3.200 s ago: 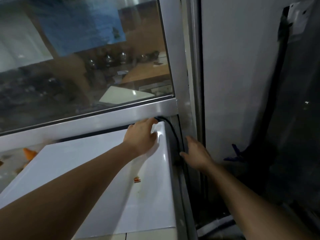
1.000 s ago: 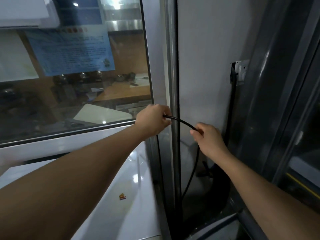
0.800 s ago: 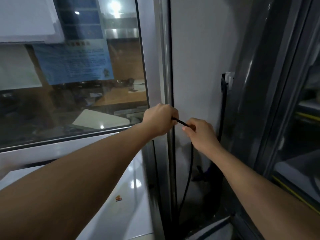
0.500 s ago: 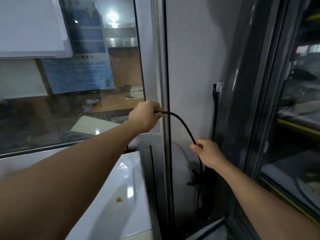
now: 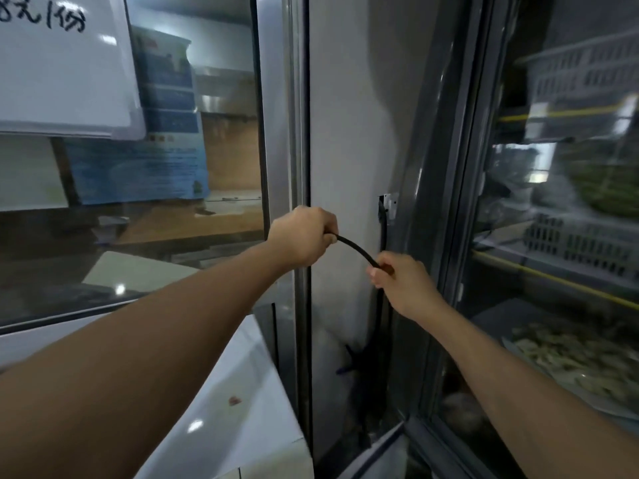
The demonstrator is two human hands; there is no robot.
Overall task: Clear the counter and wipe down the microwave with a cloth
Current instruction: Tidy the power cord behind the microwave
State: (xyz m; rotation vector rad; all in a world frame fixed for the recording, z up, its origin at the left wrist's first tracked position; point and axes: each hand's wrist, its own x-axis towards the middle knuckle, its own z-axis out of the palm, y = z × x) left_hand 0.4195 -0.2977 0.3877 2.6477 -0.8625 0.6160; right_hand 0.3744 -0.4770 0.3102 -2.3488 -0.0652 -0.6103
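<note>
A: Where is the microwave from the hands?

B: Low in the frame, at lower left, under the left forearm. Its white top is glossy and smooth, with a small reddish spot on it. Both hands are well above it, near the middle of the frame.

A: What are they holding?

B: A thin black power cord. The left hand is fisted round one end of the visible stretch, just in front of the metal window post. The right hand pinches it between thumb and curled fingers, lower and to the right. Between them the cord arcs, high at the left hand and falling towards the right.

A: And below the right hand?

B: It drops roughly straight down along the grey wall into shadow. I cannot tell where it ends. A wall socket sits just above the right hand with a black plug in it; whether that plug belongs to this cord I cannot tell.

A: Which hand leads next?

B: My guess is the right, being nearer the socket. The cord looks like stiff rubber and holds its curve, so it should slide through a loose grip.

A: Anything else?

B: A glass-door fridge at right holds grey baskets. No cloth is in view.
</note>
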